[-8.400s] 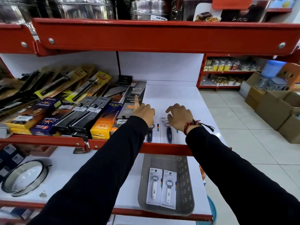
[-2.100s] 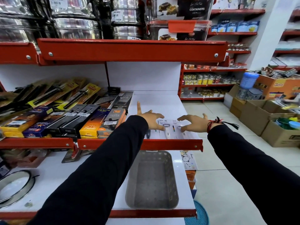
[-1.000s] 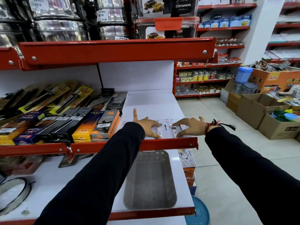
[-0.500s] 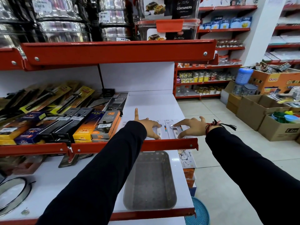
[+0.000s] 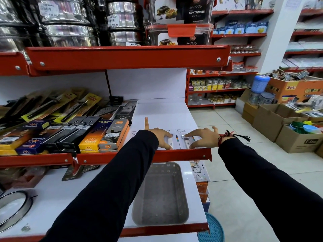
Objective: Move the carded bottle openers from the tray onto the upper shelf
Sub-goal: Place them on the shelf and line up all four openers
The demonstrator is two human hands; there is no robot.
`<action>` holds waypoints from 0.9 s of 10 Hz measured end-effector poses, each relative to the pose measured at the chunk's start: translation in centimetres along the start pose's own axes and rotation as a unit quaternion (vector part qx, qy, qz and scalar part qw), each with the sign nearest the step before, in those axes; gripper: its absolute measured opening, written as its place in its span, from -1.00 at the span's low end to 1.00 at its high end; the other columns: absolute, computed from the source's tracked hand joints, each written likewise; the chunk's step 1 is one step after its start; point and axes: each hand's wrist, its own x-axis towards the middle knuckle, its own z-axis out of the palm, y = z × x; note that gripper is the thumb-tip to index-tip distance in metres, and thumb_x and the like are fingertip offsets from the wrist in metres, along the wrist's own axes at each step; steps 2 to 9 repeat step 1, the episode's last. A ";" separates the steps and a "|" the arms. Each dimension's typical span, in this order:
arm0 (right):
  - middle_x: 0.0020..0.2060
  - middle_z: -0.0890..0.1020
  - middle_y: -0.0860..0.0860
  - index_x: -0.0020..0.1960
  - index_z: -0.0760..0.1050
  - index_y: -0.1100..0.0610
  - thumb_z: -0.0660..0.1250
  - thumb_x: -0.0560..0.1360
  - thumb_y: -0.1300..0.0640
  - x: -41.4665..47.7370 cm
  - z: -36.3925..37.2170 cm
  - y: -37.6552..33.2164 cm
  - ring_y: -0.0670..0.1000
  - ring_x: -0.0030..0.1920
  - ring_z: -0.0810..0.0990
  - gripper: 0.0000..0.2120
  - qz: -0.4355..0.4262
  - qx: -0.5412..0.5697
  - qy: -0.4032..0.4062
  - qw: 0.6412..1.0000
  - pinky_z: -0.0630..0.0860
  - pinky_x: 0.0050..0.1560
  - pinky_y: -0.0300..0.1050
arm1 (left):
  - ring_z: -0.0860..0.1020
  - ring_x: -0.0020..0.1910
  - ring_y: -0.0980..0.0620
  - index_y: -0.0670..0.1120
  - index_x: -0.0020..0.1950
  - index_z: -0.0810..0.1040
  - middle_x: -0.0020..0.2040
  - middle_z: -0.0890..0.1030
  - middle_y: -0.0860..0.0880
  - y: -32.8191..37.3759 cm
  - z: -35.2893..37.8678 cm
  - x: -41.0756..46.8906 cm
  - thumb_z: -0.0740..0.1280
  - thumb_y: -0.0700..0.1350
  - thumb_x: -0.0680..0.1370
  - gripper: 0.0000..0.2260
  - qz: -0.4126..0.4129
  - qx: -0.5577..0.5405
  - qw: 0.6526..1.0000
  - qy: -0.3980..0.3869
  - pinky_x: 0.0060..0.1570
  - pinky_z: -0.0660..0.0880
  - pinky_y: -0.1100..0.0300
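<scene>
Several white carded bottle openers [image 5: 179,135] lie flat in a row on the white upper shelf [image 5: 162,110], just behind its red front lip. My left hand [image 5: 160,137] rests on the left cards with fingers spread and the index finger pointing away. To the right, my right hand [image 5: 202,137] has spread fingertips touching the rightmost card. Neither hand grips anything. On the lower shelf, under my left forearm, sits the grey perforated tray [image 5: 160,194] with nothing in it.
Boxed lighters and graters [image 5: 104,135] crowd the upper shelf left of my hands. Steel tins [image 5: 66,20] fill the shelf above. A round sieve [image 5: 12,210] lies at the lower left. Cardboard boxes [image 5: 279,123] and a blue basket [image 5: 213,233] stand on the floor to the right.
The two cards that lay in the tray 8.4 s ago are gone from it. Over the last second both hands stay spread on the cards, almost still.
</scene>
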 end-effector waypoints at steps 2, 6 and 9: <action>0.48 0.36 -0.19 0.36 0.38 -0.33 0.30 0.42 -0.26 -0.2 0.2 -0.4 0.08 0.51 0.26 -0.49 -0.007 0.008 0.034 0.999 -0.21 0.46 0.36 | 0.11 0.63 -0.05 0.25 0.59 0.16 0.53 0.39 0.01 0.1 0.3 -0.4 0.12 0.39 0.54 -0.37 -0.001 0.007 1.000 0.011 0.37 -0.45 -0.43; 0.48 0.36 -0.19 0.36 0.38 -0.33 0.30 0.42 -0.26 -0.2 0.2 -0.4 0.08 0.51 0.26 -0.49 -0.007 0.008 0.034 0.999 -0.21 0.46 0.36 | 0.11 0.63 -0.05 0.25 0.59 0.16 0.53 0.39 0.01 0.1 0.3 -0.4 0.12 0.39 0.54 -0.37 -0.001 0.007 1.000 0.011 0.37 -0.45 -0.43; 0.48 0.36 -0.19 0.36 0.38 -0.33 0.30 0.42 -0.26 -0.2 0.2 -0.4 0.08 0.51 0.26 -0.49 -0.007 0.008 0.034 0.999 -0.21 0.46 0.36 | 0.11 0.63 -0.05 0.25 0.59 0.16 0.53 0.39 0.01 0.1 0.3 -0.4 0.12 0.39 0.54 -0.37 -0.001 0.007 1.000 0.011 0.37 -0.45 -0.43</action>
